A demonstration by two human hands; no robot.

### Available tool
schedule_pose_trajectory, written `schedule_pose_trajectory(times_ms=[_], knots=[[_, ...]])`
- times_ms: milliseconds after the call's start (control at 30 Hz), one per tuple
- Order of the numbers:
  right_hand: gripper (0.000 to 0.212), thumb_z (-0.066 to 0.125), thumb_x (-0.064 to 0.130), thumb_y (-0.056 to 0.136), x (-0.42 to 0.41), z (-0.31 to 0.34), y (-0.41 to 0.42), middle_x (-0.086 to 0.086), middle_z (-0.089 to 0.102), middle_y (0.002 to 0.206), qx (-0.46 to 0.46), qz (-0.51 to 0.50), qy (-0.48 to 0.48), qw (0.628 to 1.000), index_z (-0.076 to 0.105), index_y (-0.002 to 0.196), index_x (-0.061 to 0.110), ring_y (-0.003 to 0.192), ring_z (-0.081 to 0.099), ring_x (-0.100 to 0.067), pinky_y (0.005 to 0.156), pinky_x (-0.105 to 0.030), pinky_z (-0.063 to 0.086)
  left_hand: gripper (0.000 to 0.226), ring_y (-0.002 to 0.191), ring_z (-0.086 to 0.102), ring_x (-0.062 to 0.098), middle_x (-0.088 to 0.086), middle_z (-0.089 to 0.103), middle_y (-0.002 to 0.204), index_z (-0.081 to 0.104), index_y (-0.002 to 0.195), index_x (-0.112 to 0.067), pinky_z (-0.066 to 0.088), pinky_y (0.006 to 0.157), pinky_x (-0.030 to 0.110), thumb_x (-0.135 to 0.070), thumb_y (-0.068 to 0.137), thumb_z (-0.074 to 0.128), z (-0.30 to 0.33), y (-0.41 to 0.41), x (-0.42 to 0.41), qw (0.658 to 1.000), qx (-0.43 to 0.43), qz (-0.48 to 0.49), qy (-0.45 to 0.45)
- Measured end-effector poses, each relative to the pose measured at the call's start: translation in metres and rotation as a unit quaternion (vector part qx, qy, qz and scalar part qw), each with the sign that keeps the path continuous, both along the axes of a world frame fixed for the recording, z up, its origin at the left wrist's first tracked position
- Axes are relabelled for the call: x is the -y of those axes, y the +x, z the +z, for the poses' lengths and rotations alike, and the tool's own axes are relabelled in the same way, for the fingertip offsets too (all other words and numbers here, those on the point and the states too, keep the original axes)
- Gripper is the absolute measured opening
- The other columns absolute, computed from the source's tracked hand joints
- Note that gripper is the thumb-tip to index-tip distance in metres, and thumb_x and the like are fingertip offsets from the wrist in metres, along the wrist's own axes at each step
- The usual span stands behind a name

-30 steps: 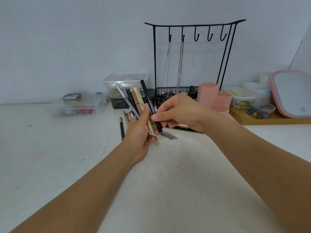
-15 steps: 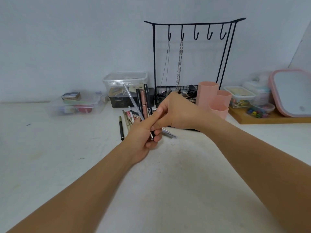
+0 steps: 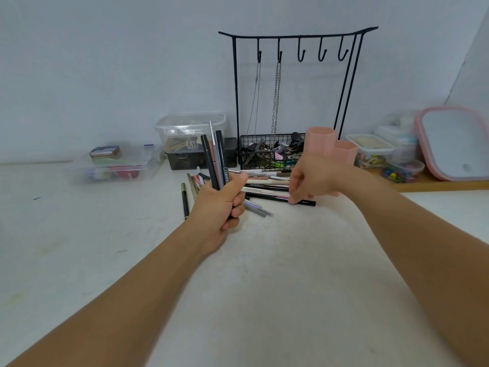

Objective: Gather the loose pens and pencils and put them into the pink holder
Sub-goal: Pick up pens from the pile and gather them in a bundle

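My left hand [image 3: 222, 207] grips a bundle of several pens and pencils [image 3: 215, 157], black, grey and pinkish, standing upright out of the fist. To its right, my right hand [image 3: 309, 181] reaches down over the pile of loose pens [image 3: 264, 185] on the table, and its fingertips touch a black pen [image 3: 304, 202] at the pile's near edge. The pink holder [image 3: 321, 140], made of hexagonal tubes, stands just behind my right hand, partly hidden by it. Left of my left hand a dark pencil [image 3: 184, 201] lies alone on the table.
A black wire rack [image 3: 291, 102] with hooks, chains and a basket of small items stands behind the pile. Clear plastic boxes [image 3: 113, 162] sit at the left and back. At the right, containers and a pink-rimmed mirror [image 3: 455, 144] rest on a wooden board.
My right hand let go of the bundle and moved right and down onto the loose pens. The left hand closed round the bundle and turned it upright.
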State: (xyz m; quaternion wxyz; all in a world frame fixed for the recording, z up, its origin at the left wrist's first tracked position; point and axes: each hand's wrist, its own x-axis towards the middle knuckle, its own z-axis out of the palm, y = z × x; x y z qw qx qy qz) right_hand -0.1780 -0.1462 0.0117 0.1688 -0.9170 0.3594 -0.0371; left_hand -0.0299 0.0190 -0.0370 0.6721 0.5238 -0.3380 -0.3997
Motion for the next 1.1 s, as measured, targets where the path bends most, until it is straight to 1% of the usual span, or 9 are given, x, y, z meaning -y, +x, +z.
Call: schedule_pose_trajectory(times_ms=[200, 400, 500, 567, 633, 733, 900, 1000, 1100], knots=[[0.012, 0.083, 0.019, 0.081, -0.001, -0.002, 0.001, 0.005, 0.066, 0.058, -0.02, 0.007, 0.013, 1.0, 0.078, 0.087, 0.008, 0.053, 0.06, -0.009, 0.045, -0.017, 0.046, 0.022, 0.043, 0.037, 0.006, -0.006, 0.043, 0.054, 0.05, 0.086, -0.019, 0.023, 0.03, 0.017, -0.029, 0.099, 0.064, 0.0, 0.002, -0.001, 0.999, -0.013, 0.014, 0.026], [0.003, 0.076, 0.008, 0.085, -0.002, -0.001, -0.001, -0.01, 0.072, 0.069, 0.004, 0.028, 0.028, 0.999, 0.077, 0.086, 0.006, 0.055, 0.061, -0.013, 0.045, -0.016, 0.048, 0.023, 0.041, 0.035, 0.006, -0.006, 0.041, 0.054, 0.051, 0.089, -0.018, 0.018, 0.032, 0.017, -0.036, 0.103, 0.056, 0.001, 0.001, 0.001, 0.998, -0.045, 0.022, 0.037], [0.005, 0.073, 0.011, 0.088, 0.001, 0.008, -0.007, -0.005, 0.07, 0.068, 0.038, 0.024, 0.042, 0.998, 0.075, 0.086, 0.008, 0.051, 0.061, -0.007, 0.049, -0.017, 0.049, 0.03, 0.042, 0.034, 0.007, -0.005, 0.039, 0.055, 0.052, 0.081, -0.02, 0.018, 0.032, 0.018, -0.042, 0.101, 0.058, 0.001, 0.001, 0.0, 0.998, -0.043, 0.018, 0.037], [0.005, 0.071, 0.01, 0.09, -0.005, 0.017, -0.008, -0.002, 0.07, 0.063, 0.123, 0.022, 0.125, 0.984, 0.072, 0.087, 0.007, 0.052, 0.063, -0.008, 0.055, -0.021, 0.052, 0.034, 0.043, 0.034, 0.008, -0.005, 0.039, 0.055, 0.05, 0.078, -0.02, 0.017, 0.033, 0.018, -0.046, 0.098, 0.061, 0.002, -0.001, -0.001, 0.998, -0.032, 0.019, 0.043], [0.006, 0.068, 0.005, 0.092, -0.019, 0.026, -0.003, -0.004, 0.072, 0.064, 0.217, 0.036, 0.251, 0.943, 0.068, 0.087, 0.006, 0.059, 0.068, -0.012, 0.058, -0.02, 0.055, 0.037, 0.044, 0.035, 0.009, -0.004, 0.041, 0.055, 0.048, 0.078, -0.02, 0.018, 0.034, 0.019, -0.049, 0.095, 0.064, 0.002, -0.002, -0.001, 0.998, -0.017, 0.021, 0.048], [0.005, 0.069, 0.004, 0.091, -0.043, 0.031, 0.011, -0.008, 0.073, 0.07, 0.266, 0.072, 0.338, 0.9, 0.066, 0.088, 0.007, 0.068, 0.072, -0.015, 0.06, -0.018, 0.057, 0.039, 0.045, 0.041, 0.012, 0.0, 0.049, 0.056, 0.052, 0.079, -0.017, 0.022, 0.034, 0.019, -0.051, 0.094, 0.064, 0.001, -0.004, 0.0, 0.999, -0.01, 0.02, 0.038], [0.005, 0.074, 0.009, 0.089, -0.058, 0.02, 0.027, -0.006, 0.072, 0.076, 0.251, 0.091, 0.303, 0.915, 0.074, 0.091, 0.005, 0.069, 0.067, -0.013, 0.055, -0.018, 0.052, 0.045, 0.046, 0.053, 0.014, 0.003, 0.059, 0.06, 0.063, 0.079, -0.014, 0.031, 0.037, 0.021, -0.056, 0.095, 0.059, 0.002, -0.004, -0.001, 0.998, -0.033, 0.036, 0.028], [0.012, 0.076, 0.011, 0.087, -0.057, 0.018, 0.028, -0.016, 0.072, 0.082, 0.26, 0.074, 0.314, 0.91, 0.076, 0.095, 0.002, 0.069, 0.066, -0.014, 0.053, -0.018, 0.051, 0.049, 0.049, 0.061, 0.013, 0.003, 0.069, 0.067, 0.066, 0.089, -0.011, 0.036, 0.037, 0.021, -0.059, 0.093, 0.058, 0.003, -0.006, -0.002, 0.998, -0.032, 0.036, 0.031], [0.011, 0.077, 0.007, 0.086, -0.057, 0.014, 0.03, -0.013, 0.069, 0.073, 0.276, 0.071, 0.319, 0.904, 0.075, 0.095, 0.0, 0.059, 0.063, -0.011, 0.05, -0.017, 0.05, 0.051, 0.057, 0.07, 0.011, 0.002, 0.075, 0.073, 0.071, 0.096, -0.012, 0.042, 0.037, 0.019, -0.06, 0.095, 0.052, 0.005, -0.009, -0.003, 0.999, -0.02, 0.019, 0.035]])
